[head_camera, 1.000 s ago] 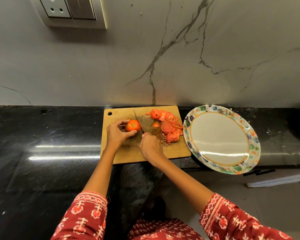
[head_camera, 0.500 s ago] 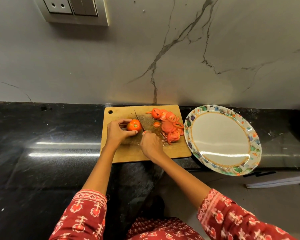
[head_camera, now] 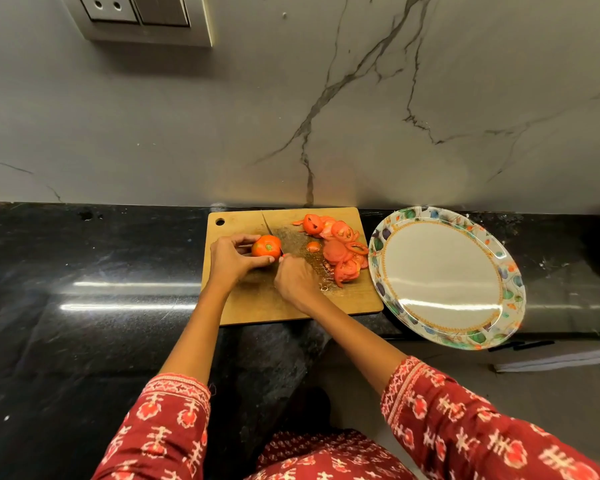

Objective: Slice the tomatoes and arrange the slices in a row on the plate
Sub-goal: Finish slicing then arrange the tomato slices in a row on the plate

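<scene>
Your fingers [head_camera: 257,260] on the left hand [head_camera: 231,259] curl round a whole tomato [head_camera: 266,246], thumb below and fingertips above, holding it on the left half of the wooden cutting board [head_camera: 257,306]. Its green stem scar faces up toward you. Just right of the tomato, your right hand [head_camera: 296,278] is closed round the handle of a knife [head_camera: 270,227]; the handle itself is hidden in your fist, and the blade runs away from you along the tomato's right side, its tip pointing toward the wall. The edge seems to touch the tomato, though the view is too small to be sure.

Further right on the board lies a loose pile of tomato slices [head_camera: 340,249], overlapping, with one small end piece [head_camera: 313,246] apart from them near the middle. The board rests on the black counter [head_camera: 84,271]. Beside the board's right edge sits an oval plate [head_camera: 444,275] with a floral rim, overhanging the counter's front edge.
</scene>
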